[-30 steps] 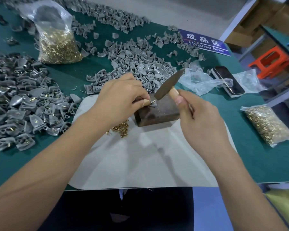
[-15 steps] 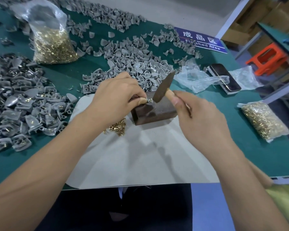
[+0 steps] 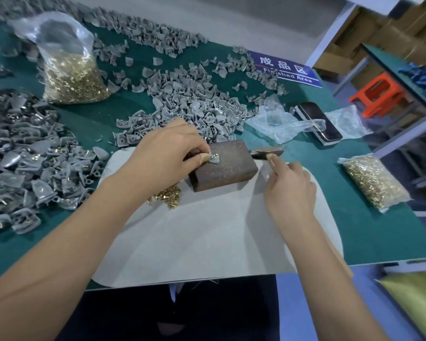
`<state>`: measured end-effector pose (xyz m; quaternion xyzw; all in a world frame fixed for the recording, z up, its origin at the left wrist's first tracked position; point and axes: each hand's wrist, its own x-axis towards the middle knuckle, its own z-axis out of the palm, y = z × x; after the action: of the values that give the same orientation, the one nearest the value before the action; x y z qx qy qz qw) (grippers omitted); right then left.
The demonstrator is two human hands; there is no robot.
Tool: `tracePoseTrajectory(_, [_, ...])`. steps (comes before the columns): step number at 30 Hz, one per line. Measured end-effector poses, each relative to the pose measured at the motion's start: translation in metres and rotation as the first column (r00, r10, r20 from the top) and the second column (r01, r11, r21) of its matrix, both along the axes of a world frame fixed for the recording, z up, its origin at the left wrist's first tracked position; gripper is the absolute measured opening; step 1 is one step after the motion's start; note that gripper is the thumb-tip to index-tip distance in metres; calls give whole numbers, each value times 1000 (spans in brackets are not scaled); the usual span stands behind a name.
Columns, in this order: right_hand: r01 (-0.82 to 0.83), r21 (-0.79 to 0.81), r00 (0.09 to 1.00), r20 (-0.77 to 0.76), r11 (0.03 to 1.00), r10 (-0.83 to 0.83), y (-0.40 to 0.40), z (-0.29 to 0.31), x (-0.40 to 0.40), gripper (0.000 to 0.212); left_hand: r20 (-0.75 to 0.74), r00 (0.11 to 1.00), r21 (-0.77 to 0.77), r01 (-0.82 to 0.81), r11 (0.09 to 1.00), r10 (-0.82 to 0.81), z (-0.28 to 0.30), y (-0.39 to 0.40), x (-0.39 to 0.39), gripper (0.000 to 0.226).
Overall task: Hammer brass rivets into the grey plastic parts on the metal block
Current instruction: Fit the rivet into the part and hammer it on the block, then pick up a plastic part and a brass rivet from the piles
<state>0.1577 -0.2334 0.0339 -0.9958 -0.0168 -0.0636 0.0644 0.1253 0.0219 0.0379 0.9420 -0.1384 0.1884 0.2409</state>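
Hammer [image 3: 266, 152] has dropped beside metal block [image 3: 223, 166], right hand [image 3: 289, 190] clasping its handle. Left hand [image 3: 169, 153] pinches grey plastic part [image 3: 214, 159] on block; rivet apparently seated.

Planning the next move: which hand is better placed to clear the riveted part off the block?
Left. The left hand already pinches the grey part on the metal block; the right hand holds the hammer.

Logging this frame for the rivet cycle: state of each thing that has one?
left hand: pinching the grey plastic part flat on the metal block
brass rivet: seated in that part
right hand: grip closed on the hammer
hammer: lowered beside the block, off the part
large rivet bag: open-topped
phone: screen dark
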Motion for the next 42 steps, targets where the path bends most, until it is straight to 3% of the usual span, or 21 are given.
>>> tracePoseTrajectory(1, [4,-15,998,61,1000,-4,1,1,0,42,2,1000,0,-1,1000,1,0,0,0,14])
tracePoseTrajectory(3, [-63,130,981,193,989,37,9,6,1,33,-8,1000,-13,-2,1000,1,0,0,-1,15])
tracePoseTrajectory(5, [-262,336,943,290,905,166,23,12,-1,29,-21,1000,-35,3,999,-4,3,0,-2,14])
tracePoseTrajectory(8, [-508,441,860,303,739,410,54,19,-10,19,-13,1000,-75,5,997,-6,8,-1,-8,10])
tracePoseTrajectory(16, [-618,538,760,219,574,612,129,19,-15,4,38,969,-67,-240,968,243,8,53,-64,12])
tracePoseTrajectory(24, [-804,357,563,203,475,801,234,17,-35,8,-26,850,-17,-526,850,526,9,127,-126,12])
tracePoseTrajectory(29, [-843,276,518,187,461,835,268,10,-39,10,-27,786,-101,-617,781,618,4,151,-159,13])
tracePoseTrajectory(36, [-832,260,543,194,490,817,255,12,-30,15,-85,814,-181,-580,794,575,11,134,-154,11])
tracePoseTrajectory(39, [-774,306,623,214,554,752,222,17,-11,17,-255,864,-182,-484,856,435,16,110,-147,10])
tracePoseTrajectory(42, [-727,310,682,219,613,698,183,20,2,17,-428,826,-26,-418,908,368,13,86,-143,17])
